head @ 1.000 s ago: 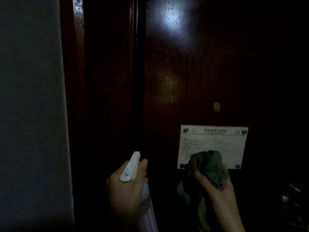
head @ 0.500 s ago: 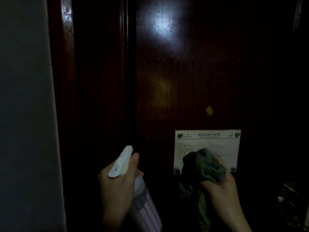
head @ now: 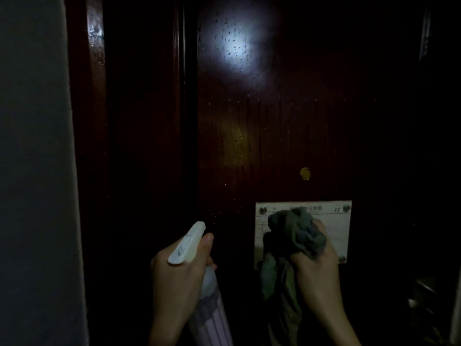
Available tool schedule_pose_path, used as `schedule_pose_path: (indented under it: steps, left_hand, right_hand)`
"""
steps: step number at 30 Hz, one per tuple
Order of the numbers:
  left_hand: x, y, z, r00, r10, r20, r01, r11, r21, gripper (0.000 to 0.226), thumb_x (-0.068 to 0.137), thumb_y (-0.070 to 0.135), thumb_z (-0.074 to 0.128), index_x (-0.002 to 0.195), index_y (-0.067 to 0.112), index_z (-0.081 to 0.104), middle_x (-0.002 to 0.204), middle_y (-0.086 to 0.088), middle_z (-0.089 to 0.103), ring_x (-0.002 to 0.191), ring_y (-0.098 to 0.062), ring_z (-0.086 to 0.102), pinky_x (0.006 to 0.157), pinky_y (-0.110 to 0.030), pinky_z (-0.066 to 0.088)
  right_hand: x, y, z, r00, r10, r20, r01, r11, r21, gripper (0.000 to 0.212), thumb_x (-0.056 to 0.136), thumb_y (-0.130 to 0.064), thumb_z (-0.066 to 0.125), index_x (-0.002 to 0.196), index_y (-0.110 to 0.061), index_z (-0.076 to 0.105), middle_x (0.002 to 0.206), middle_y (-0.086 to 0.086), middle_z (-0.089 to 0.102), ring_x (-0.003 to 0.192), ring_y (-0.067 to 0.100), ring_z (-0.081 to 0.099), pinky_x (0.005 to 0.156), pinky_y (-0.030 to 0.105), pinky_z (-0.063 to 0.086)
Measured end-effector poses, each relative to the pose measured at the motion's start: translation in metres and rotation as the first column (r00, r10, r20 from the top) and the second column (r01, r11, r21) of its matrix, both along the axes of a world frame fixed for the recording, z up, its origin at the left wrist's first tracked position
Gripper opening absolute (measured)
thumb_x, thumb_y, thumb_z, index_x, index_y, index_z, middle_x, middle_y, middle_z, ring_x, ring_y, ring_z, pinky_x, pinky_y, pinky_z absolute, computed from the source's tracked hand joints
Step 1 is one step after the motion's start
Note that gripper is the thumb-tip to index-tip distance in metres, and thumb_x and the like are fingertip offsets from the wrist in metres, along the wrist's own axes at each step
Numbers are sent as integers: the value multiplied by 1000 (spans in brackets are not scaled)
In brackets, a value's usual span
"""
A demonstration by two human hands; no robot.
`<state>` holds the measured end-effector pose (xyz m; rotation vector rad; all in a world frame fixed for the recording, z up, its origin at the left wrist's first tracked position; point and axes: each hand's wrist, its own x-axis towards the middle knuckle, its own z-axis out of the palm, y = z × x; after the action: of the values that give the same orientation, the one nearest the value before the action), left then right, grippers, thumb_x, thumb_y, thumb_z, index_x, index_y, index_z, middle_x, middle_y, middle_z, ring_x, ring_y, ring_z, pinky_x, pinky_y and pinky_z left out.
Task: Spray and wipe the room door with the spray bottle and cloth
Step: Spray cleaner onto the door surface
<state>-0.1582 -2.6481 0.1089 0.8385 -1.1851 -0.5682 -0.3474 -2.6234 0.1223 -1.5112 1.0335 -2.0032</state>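
Door (head: 287,126): dark red-brown wood, fills ctr & right of view, droplets showing in a bright glare patch near top, white wall plaque (head: 334,228) w/ corner screws fixed lower right, small yellow dot above it. Left hand (head: 179,273): fingers curled round neck of spray bottle (head: 197,265) (white trigger head, pale ribbed body), nozzle aimed up at door. Right hand (head: 316,268): grips bunched grey-green cloth (head: 294,236), wad pressed on plaque's left half, loose end hanging below; grey wall (head: 35,171) at far left.

Dim hotel-style room entrance: dark wooden door (head: 274,133) bearing a peephole (head: 304,173) and a floor-plan plaque (head: 335,233).
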Motion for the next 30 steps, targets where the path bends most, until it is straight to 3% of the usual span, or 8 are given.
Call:
schedule_pose_path:
  steps: [5, 8, 10, 13, 16, 22, 26, 30]
  left_hand:
    - [-22, -7, -20, 997, -72, -14, 73, 990, 117, 21, 86, 24, 72, 65, 27, 74, 63, -5, 72, 64, -24, 71, 68, -39, 55]
    - [-39, -7, -27, 985, -132, -116, 148, 978, 150, 19, 89, 13, 69, 71, 20, 68, 70, -10, 73, 62, -23, 68, 63, -36, 51]
    - [-48, -8, -31, 986, -159, -40, 162, 984, 76, 17, 86, 16, 66, 71, 17, 59, 65, -9, 59, 58, -21, 56, 60, -32, 42]
    - [-55, -18, -37, 966, -257, -25, 258, 957, 133, 12, 87, 12, 70, 76, 7, 69, 63, -8, 65, 59, -18, 61, 59, -28, 46]
    - [-61, -28, -44, 953, -303, -15, 299, 928, 221, 10, 82, 6, 75, 73, 2, 73, 60, -6, 70, 53, -16, 66, 59, -27, 50]
    - [-85, -20, -52, 951, -241, 196, 231, 970, 71, 11, 68, 17, 68, 73, 11, 62, 71, 5, 61, 64, -1, 53, 62, -13, 42]
    - [-84, -23, -34, 982, -186, 38, 183, 981, 60, 23, 80, 5, 69, 68, 21, 59, 68, 14, 59, 61, 3, 52, 61, -16, 42]
    - [-78, -30, -6, 975, -217, -43, 218, 976, 16, 40, 83, 3, 70, 75, 41, 62, 63, 34, 63, 65, 14, 59, 64, -11, 46]
  right_hand:
    - [19, -21, 29, 959, -38, 280, 71, 992, -106, 30, 87, -13, 70, 114, -22, 59, 98, -11, 71, 91, 0, 67, 78, 18, 53]
    - [27, -35, 42, 794, 76, 604, -62, 997, -45, 66, 81, -50, 70, 137, -19, 50, 123, 3, 66, 109, 13, 65, 96, 36, 52]
    - [31, -36, 43, 657, 223, 720, -246, 966, -75, 81, 71, -73, 63, 136, -27, 53, 129, 4, 63, 116, 21, 62, 103, 44, 48]
    - [33, -37, 35, 505, 308, 806, -363, 923, -125, 64, 85, -71, 46, 124, -23, 63, 124, 8, 65, 113, 25, 62, 100, 41, 48]
    - [32, -38, 28, 433, 287, 854, -376, 919, -118, 65, 83, -67, 54, 129, -22, 61, 129, 11, 63, 116, 29, 61, 105, 45, 46]
    - [9, -28, 42, 369, 294, 882, -368, 917, -152, 47, 93, -48, 49, 126, -17, 61, 122, 11, 63, 111, 28, 60, 97, 40, 49]
    - [-7, -26, 25, 552, 254, 794, -300, 949, -95, 40, 92, -42, 54, 126, -22, 62, 120, 10, 66, 108, 25, 64, 87, 36, 55]
    - [-34, -21, 3, 873, -213, 438, 208, 976, 61, 37, 97, -15, 55, 132, -28, 54, 120, 4, 62, 98, 9, 63, 66, 12, 56]
